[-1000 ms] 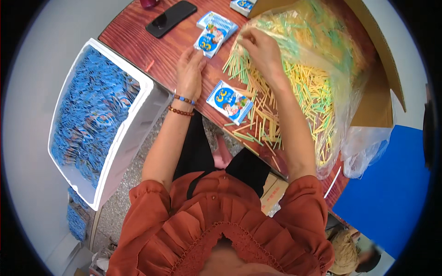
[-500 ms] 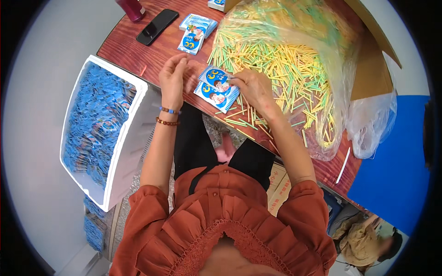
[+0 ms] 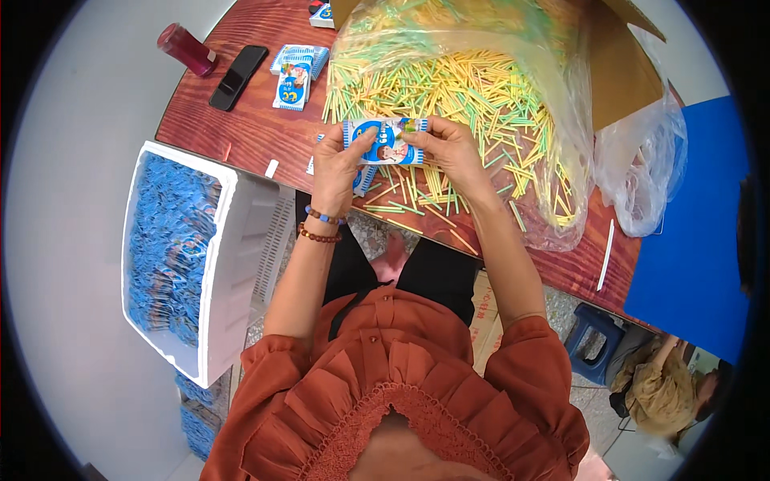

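Packet [image 3: 383,141], small, blue and white, is held flat above the bench [image 3: 265,132], left hand [image 3: 341,160] pinching its left end and right hand [image 3: 449,148] its right. Yellow and green sticks [image 3: 473,92] lie heaped just beyond; a white bin [image 3: 241,240] of blue packets stands left.

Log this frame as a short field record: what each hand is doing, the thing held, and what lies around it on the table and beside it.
left hand: grips the left end of a small blue and white packet
right hand: grips the packet's right end, fingers at its top edge
packet position: held above the table edge, flat side up
straws: yellow and green heap on a clear plastic bag
table: reddish wood
other packets: small stack farther along the table
phone: black, beside a dark red bottle
white bin: on the person's left, full of blue packets
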